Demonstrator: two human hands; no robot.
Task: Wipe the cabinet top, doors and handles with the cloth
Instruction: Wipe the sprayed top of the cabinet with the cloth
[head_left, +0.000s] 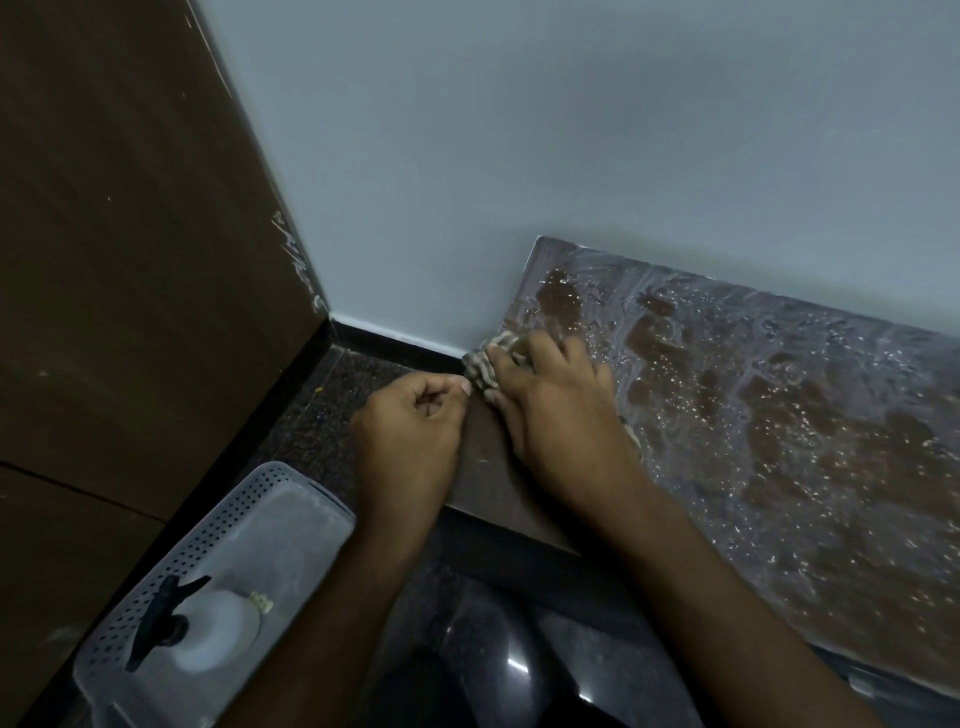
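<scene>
Item 1, nearest: a perforated white basket (291, 486) stood on the dark speckled floor (322, 415) at lower left. It held a white spray bottle (215, 631) with a black trigger head, lying or leaning (the view from above did not settle which).

Item 2: the cabinet top (779, 441), a brown surface running from the lower right up to the wall. Most of it was covered in pale, soapy-looking swirls and bright flecks. A dry brown strip lay along its left edge, between the two hands.

Item 3: the left hand (410, 426), at the cabinet's left edge. Its fingers were curled in toward the palm, and the thumb tip sat just beside the cloth; whether it pinched the cloth could not be told.

Item 4: the right hand (556, 410), palm down on the cabinet top. Its fingers were spread and pressed onto the cloth (485, 366).

Item 5: the cloth, a bunched pale and dark patterned rag at the far left corner of the cabinet top, close to the wall.

Item 6, farthest: a pale blue-grey wall (519, 156) with a black skirting (395, 338), meeting a dark brown wooden panel (130, 234) at the left.
</scene>
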